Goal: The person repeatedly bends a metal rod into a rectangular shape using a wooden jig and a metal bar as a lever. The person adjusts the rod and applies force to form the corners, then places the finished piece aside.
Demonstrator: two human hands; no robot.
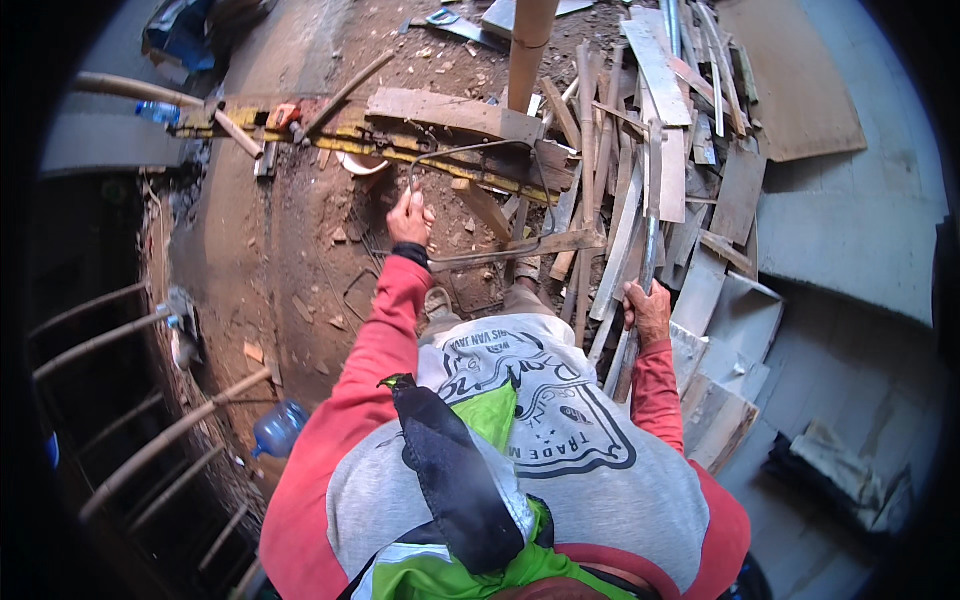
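Observation:
My left hand (410, 220) is closed around one end of a thin metal rod (470, 149), bent into a roughly four-sided loop. The loop reaches across a yellow and black beam (405, 148) ahead of me, and its lower side passes near a short wooden piece (560, 243). On the right, my right hand (648, 312) grips a long, narrow metal bar (652, 235) that points away from me over the scrap wood. A weathered plank (450, 112) rests on the beam. Near the beam's left part lies an orange-handled tool (285, 115).
A heap of loose boards (610, 170) fills the right side. Beyond the beam lies a handsaw (460, 24). Bamboo poles (175, 438) and a blue water jug (280, 428) are at left. An upright bamboo post (531, 50) stands ahead.

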